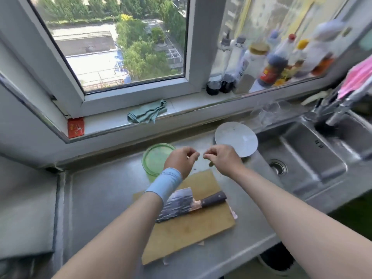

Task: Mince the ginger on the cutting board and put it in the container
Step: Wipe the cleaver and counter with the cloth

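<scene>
A wooden cutting board [193, 228] lies on the steel counter with a cleaver [181, 204] flat on it, dark handle pointing right. I see no ginger on the board. Behind the board's far left corner stands a round green container [155, 158]. My left hand [181, 160], with a light blue wristband, and my right hand [221, 158] hover close together above the counter just beyond the board. On both hands the fingers are curled with fingertips pinched together, and nothing shows between them. A small pale bit [211, 164] shows under my right hand; what it is I cannot tell.
A white plate [237, 137] sits behind my right hand, next to the steel sink [302, 158] and tap [332, 115]. Several sauce bottles [269, 65] and a green cloth [148, 113] are on the window sill. The counter's front edge runs near the board.
</scene>
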Demonstrator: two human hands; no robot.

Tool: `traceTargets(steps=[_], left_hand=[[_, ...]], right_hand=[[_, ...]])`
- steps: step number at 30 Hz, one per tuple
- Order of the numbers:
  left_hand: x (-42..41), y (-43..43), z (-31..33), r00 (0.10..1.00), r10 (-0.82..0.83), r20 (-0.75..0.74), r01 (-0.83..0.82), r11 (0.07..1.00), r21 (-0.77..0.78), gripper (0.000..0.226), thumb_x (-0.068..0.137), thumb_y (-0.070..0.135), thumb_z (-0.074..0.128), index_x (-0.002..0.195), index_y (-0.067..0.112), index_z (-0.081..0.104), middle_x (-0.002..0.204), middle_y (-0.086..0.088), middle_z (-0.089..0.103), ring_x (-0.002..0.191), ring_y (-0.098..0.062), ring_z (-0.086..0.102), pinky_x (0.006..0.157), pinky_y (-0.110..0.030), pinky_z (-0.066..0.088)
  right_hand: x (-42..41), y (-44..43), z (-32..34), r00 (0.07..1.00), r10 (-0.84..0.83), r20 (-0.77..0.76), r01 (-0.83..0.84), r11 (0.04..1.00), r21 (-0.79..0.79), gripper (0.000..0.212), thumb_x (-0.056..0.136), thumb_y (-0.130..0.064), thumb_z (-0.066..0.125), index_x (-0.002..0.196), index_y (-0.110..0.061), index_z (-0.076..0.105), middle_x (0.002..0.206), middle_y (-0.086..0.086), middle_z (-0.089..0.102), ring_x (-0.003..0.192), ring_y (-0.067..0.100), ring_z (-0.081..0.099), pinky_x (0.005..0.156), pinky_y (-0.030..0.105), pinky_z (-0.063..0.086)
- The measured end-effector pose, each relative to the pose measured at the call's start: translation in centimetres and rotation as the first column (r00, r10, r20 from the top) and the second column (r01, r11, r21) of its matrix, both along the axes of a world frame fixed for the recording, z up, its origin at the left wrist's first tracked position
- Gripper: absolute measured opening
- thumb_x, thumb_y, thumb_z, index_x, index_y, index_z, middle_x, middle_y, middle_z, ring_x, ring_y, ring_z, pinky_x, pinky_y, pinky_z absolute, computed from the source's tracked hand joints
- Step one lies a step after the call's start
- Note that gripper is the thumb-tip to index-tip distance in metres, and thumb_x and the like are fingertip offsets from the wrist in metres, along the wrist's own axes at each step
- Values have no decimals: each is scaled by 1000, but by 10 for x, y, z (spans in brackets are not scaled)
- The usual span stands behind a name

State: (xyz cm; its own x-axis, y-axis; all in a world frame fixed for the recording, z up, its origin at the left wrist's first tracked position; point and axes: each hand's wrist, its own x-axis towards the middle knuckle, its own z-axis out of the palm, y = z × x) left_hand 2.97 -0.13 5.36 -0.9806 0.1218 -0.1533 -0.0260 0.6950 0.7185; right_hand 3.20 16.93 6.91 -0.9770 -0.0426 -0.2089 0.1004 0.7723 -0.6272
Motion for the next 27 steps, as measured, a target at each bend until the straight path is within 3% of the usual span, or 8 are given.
traceTargets(steps=[6, 12, 14, 16, 19, 21, 24, 27], left_hand=[[59, 146, 18, 964, -266, 22, 266, 964, -22, 14, 91, 39, 64, 96, 30, 74, 98, 14, 72, 91, -11, 63, 80, -27, 50], [123, 311, 15, 906, -409, 109, 418, 905, -81, 17, 89, 40, 67, 99, 29, 75, 107, 7, 71, 99, -17, 64, 83, -27, 49], [146, 361, 11, 889, -432, 152, 451, 885, -117, 13, 85, 38, 69, 92, 30, 76, 101, 7, 72, 96, -18, 65, 82, -26, 51], [167, 401, 5, 878, -433, 202, 464, 874, -143, 6, 80, 36, 70, 80, 30, 69, 91, 9, 70, 87, -18, 64, 78, -28, 52], [193, 437, -2, 843, -481, 241, 526, 830, -185, 12, 83, 34, 68, 81, 28, 57, 85, 8, 62, 81, -19, 60, 73, -30, 51], [204, 450, -4, 806, -525, 274, 583, 785, -210, 6, 89, 28, 63, 95, 29, 63, 95, 7, 65, 90, -19, 62, 82, -31, 53], [211, 461, -7, 761, -548, 346, 634, 742, -220, 24, 94, 23, 58, 115, 30, 66, 111, 6, 67, 102, -17, 63, 92, -30, 51], [215, 470, -3, 757, -532, 381, 633, 741, -225, 21, 95, 23, 59, 112, 26, 71, 108, 5, 70, 98, -16, 64, 91, -29, 51]], right_hand=[[82, 150, 28, 977, -203, 68, 199, 977, 72, 3, 82, -25, 79, 80, -23, 78, 75, -14, 68, 76, 6, 63, 58, 15, 42], [182, 311, 19, 929, -305, 211, 274, 948, 164, 6, 81, -26, 82, 80, -21, 78, 78, -12, 69, 79, 7, 63, 68, 21, 43], [212, 354, 12, 922, -330, 201, 297, 938, 177, 7, 80, -25, 82, 79, -22, 76, 78, -11, 70, 76, 9, 64, 64, 23, 46], [235, 387, 6, 923, -333, 195, 295, 935, 198, 9, 77, -24, 81, 76, -25, 73, 78, -10, 68, 78, 11, 64, 71, 29, 53], [259, 421, -5, 919, -304, 250, 250, 941, 227, 12, 74, -24, 77, 74, -31, 67, 78, -13, 65, 80, 10, 63, 80, 34, 56], [269, 437, -11, 920, -271, 281, 203, 947, 249, 11, 76, -25, 75, 76, -34, 69, 79, -17, 65, 85, 8, 64, 83, 32, 56], [279, 452, -14, 923, -250, 293, 180, 952, 247, 16, 81, -23, 69, 89, -34, 76, 87, -20, 64, 95, 8, 65, 89, 32, 55], [282, 459, -11, 917, -282, 281, 214, 944, 250, 12, 82, -26, 68, 82, -33, 78, 87, -21, 68, 92, 7, 65, 83, 30, 55]])
